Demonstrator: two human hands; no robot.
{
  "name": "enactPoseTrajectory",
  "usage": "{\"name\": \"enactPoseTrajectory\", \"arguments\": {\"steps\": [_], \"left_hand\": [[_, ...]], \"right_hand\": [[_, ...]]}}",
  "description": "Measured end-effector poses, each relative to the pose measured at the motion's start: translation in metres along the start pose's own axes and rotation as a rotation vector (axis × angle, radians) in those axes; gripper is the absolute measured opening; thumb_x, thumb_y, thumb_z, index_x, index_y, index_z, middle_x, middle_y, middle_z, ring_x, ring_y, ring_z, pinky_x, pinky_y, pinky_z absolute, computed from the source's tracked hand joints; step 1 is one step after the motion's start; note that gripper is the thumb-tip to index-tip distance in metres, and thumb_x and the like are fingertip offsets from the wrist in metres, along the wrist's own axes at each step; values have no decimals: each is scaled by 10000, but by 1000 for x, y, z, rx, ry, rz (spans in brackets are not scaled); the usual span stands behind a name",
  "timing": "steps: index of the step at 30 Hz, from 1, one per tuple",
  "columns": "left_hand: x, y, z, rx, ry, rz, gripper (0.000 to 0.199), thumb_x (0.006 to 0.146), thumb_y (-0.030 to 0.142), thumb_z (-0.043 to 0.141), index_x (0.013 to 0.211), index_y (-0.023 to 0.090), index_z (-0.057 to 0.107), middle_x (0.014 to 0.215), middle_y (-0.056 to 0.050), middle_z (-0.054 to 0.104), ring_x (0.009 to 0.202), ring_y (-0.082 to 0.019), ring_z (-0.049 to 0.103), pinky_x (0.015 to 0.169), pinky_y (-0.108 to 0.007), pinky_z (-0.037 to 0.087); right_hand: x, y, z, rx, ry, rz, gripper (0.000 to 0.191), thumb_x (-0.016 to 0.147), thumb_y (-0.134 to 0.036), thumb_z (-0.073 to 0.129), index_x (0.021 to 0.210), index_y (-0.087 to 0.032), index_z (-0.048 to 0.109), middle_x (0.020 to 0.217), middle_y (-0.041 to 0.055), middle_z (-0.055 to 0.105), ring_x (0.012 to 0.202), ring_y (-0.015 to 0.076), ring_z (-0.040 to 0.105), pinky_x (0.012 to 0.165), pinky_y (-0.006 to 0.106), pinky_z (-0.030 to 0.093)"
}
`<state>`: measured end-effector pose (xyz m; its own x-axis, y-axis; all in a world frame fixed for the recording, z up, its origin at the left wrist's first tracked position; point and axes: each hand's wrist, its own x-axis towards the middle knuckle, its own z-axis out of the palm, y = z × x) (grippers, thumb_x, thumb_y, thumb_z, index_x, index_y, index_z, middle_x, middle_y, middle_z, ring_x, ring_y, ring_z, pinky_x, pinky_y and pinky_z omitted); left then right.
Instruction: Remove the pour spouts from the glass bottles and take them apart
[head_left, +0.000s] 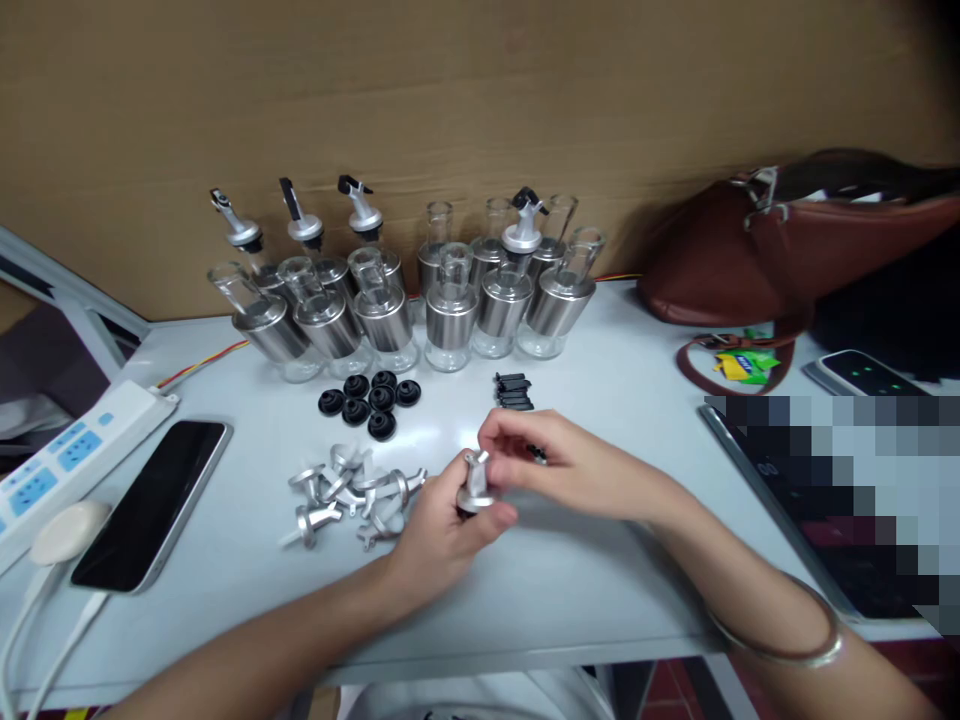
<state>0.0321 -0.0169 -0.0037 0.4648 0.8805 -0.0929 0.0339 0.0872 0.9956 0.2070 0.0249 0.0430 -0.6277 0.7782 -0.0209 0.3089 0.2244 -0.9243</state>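
My left hand point(431, 540) grips a silver bottle pourer point(478, 485) by its round base, spout upward, over the middle of the table. Beside the top of the spout, the thumb and fingers of my right hand point(536, 455) are pinched together. Whatever lies between them is hidden. Left of my left hand is a loose pile of silver pourer tops point(345, 488). Several black rubber stoppers point(381, 398) lie behind that pile. A row of small black flip caps point(514, 390) rests just beyond my right hand, with a few more partly covered by it.
Several glass bottles with steel bands point(451, 315) stand at the back, some topped with pourers point(523, 235). A phone point(154, 505) and power strip point(52, 470) lie left. A brown bag point(720, 250), candy wrappers point(742, 365) and a dark tablet-like device point(795, 510) are right.
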Motion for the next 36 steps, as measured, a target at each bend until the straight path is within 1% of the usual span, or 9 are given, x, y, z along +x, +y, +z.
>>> {"name": "enactPoseTrajectory", "arguments": {"steps": [4,8,11,15,18,21,24,30,36], "left_hand": [[0,11,-3,-11,119,19,445,713,550,684,849,200,445,660,56,426,573,-90,370,547,-214,316],[-3,20,-6,-21,241,4,420,703,369,709,892,233,360,620,91,430,514,-75,372,512,-193,303],[-4,20,-5,29,119,-61,410,659,202,677,896,237,343,638,92,483,532,-78,415,531,-189,321],[0,21,-5,81,-29,-149,410,623,158,657,886,231,351,769,40,598,680,-129,544,606,-215,381],[3,23,-7,134,-57,-179,286,660,223,652,825,208,418,697,43,561,690,-141,531,630,-228,392],[2,22,-8,256,-88,-153,177,738,274,569,663,185,437,581,53,436,586,-104,405,560,-216,334],[0,20,-6,342,-62,-128,144,764,267,529,691,191,430,552,68,396,530,-87,335,511,-211,279],[-3,24,-4,372,-77,-149,48,779,238,469,790,204,437,584,56,460,529,-108,398,524,-227,303],[-7,23,-3,475,-57,-135,152,720,218,478,612,206,372,509,48,382,497,-109,351,502,-251,255]], "right_hand": [[0,-4,6,-41,67,-49,305,904,-395,507,696,-173,488,595,-48,438,559,84,382,531,209,313],[-3,-5,0,-20,161,-79,440,877,-518,498,604,-182,418,552,-51,365,532,83,334,505,213,280],[-3,-3,6,-101,114,-97,493,763,-559,623,571,-190,358,531,-66,334,508,71,301,483,209,247],[-2,-2,22,-291,62,-144,403,809,-388,567,545,-185,341,492,-62,357,463,61,329,502,218,251],[-2,-3,26,-330,137,-245,346,818,-291,492,536,-190,318,468,-60,342,449,65,317,511,223,265],[-3,-3,23,-361,218,-293,310,778,-258,482,545,-200,286,460,-64,329,452,69,288,506,225,264],[-1,-2,23,-395,221,-267,259,723,-231,464,540,-201,283,453,-62,346,446,71,276,508,232,269],[1,-1,32,-359,286,-155,348,748,-309,507,478,-191,322,416,-62,332,434,68,269,505,230,283],[0,-1,36,-161,224,-83,368,821,-278,445,474,-177,376,434,-59,327,423,50,294,450,193,259]]}}
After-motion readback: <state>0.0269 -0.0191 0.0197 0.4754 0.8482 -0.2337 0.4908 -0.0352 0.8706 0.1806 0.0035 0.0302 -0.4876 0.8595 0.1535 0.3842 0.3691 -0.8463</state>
